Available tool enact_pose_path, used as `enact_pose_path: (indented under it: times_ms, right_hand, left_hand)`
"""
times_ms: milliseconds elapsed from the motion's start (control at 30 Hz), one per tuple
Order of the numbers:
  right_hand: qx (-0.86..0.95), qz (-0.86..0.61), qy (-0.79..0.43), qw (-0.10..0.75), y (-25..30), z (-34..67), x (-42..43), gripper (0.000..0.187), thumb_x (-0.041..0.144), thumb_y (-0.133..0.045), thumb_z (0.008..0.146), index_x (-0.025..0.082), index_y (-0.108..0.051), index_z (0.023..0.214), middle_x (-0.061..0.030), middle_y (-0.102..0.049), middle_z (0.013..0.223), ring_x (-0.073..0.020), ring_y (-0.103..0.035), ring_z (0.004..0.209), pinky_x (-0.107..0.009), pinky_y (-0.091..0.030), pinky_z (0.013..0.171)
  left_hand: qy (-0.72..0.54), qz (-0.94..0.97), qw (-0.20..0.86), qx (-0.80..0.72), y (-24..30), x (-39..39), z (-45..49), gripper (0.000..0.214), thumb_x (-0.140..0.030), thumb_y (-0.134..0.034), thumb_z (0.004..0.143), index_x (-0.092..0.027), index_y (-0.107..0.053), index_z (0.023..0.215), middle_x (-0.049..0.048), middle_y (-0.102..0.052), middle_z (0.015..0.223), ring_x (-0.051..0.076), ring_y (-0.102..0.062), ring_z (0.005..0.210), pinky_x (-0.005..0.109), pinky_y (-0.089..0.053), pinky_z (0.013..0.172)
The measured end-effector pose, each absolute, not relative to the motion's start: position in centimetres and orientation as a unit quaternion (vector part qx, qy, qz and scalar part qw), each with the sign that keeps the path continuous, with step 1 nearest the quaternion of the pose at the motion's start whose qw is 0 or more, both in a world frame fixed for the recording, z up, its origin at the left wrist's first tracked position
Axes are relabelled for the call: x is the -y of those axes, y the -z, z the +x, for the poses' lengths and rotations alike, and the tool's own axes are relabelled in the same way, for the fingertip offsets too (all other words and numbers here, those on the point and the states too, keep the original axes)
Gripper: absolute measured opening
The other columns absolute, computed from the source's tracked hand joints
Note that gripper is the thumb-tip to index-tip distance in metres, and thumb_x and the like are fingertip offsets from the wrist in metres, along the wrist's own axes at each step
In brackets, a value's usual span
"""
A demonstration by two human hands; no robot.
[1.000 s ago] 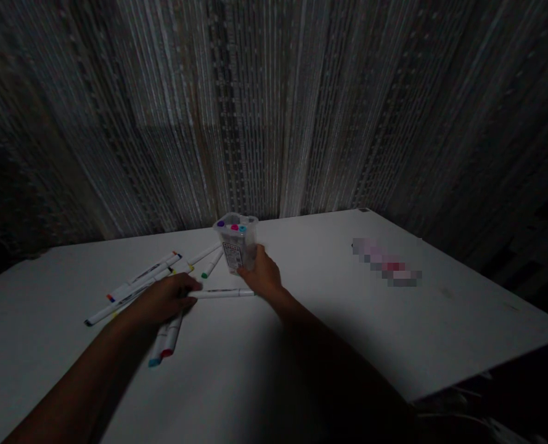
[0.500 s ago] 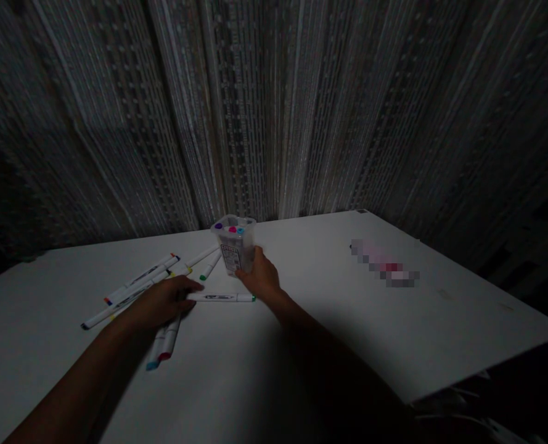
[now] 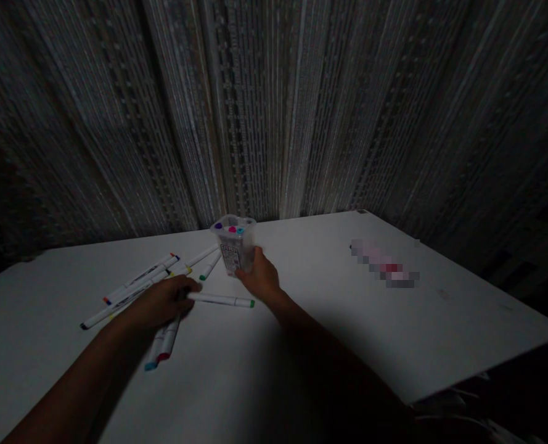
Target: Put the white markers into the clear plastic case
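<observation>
My left hand (image 3: 172, 300) is closed on the left end of a white marker with a green cap (image 3: 222, 300), its fingers pinched around the barrel. My right hand (image 3: 259, 275) grips the lower right side of a clear plastic container (image 3: 231, 253) that stands upright and has a printed label. Purple, pink and blue marker ends show inside its top. Under and below my left hand lie a blue-tipped marker (image 3: 152, 361) and a red-tipped marker (image 3: 166, 350), partly hidden. Another green-tipped marker (image 3: 209, 266) lies against the container's left side.
Several white markers (image 3: 137, 280) lie in a loose pile left of my left hand. A pinkish pixelated object (image 3: 382, 262) rests on the right part of the white table (image 3: 338, 345). Patterned curtains (image 3: 264, 111) hang behind the table's back edge.
My left hand's fingers have closed around the green-capped marker, and the marker has turned slightly, its green end dipping nearer to me. My right hand and the container stay in place.
</observation>
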State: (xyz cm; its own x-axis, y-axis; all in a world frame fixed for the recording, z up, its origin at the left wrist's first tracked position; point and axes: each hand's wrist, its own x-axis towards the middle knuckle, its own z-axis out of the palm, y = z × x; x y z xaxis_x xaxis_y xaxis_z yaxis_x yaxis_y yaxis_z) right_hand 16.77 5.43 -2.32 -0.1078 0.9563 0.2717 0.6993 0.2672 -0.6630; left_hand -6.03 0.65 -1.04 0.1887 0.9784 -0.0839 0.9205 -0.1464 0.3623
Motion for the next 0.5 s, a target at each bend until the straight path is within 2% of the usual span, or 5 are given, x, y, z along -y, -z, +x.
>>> enact_pose_path:
  times_ms: [167,367,500]
  right_hand:
    - [0.720,-0.574,-0.183,0.344,2.62,16.73,-5.51,0.052,0.039,-0.065,0.068,0.018,-0.042,0.110,-0.0112,-0.062,0.107,-0.0276,-0.061,0.092,-0.037,-0.049,0.073]
    - [0.720,-0.579,-0.185,0.334,2.46,16.77,-5.37,0.052,0.038,-0.064,0.070,0.018,-0.041,0.112,-0.0105,-0.062,0.108,-0.0277,-0.061,0.094,-0.036,-0.049,0.073]
    - [0.718,-0.581,-0.185,0.336,2.39,16.75,-5.37,0.053,0.038,-0.065,0.069,0.018,-0.042,0.112,-0.0107,-0.062,0.109,-0.0277,-0.061,0.094,-0.036,-0.048,0.074]
  left_hand:
    - [-0.084,0.745,0.177,-0.638,1.12,-0.52,-6.09,0.053,-0.039,-0.049,0.066,-0.020,-0.057,0.114,0.0035,-0.062,0.097,0.018,-0.056,0.084,0.027,-0.041,0.075]
    - [-0.100,0.764,0.155,-0.618,1.59,-0.84,-6.42,0.043,-0.037,-0.048,0.067,-0.023,-0.063,0.105,0.0033,-0.061,0.107,0.020,-0.055,0.097,0.029,-0.040,0.083]
    - [-0.093,0.754,0.157,-0.631,1.24,-0.70,-6.09,0.042,-0.034,-0.048,0.064,-0.021,-0.062,0.102,0.0032,-0.062,0.103,0.019,-0.057,0.091,0.028,-0.042,0.080]
